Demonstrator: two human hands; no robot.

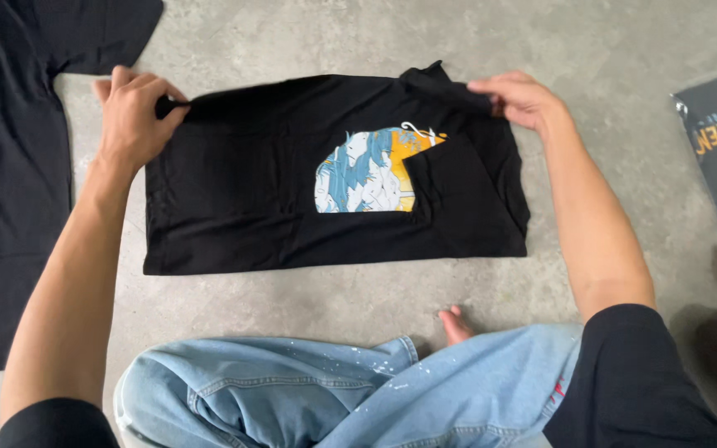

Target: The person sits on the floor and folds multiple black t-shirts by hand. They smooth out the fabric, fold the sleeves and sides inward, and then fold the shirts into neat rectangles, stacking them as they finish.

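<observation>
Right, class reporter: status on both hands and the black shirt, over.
Left hand pinching the far left edge of the black T-shirt. Right hand gripping its far right corner. Shirt partly folded, flat on concrete floor. Nothing in the way.

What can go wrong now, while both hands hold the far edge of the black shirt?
1. The left hand and right hand pinch only the far edge of the shirt; the loose sleeve fold on the right may slip open.
2. The print is partly covered, so the fold may crease it.
3. The concrete floor could dirty the fabric.
</observation>
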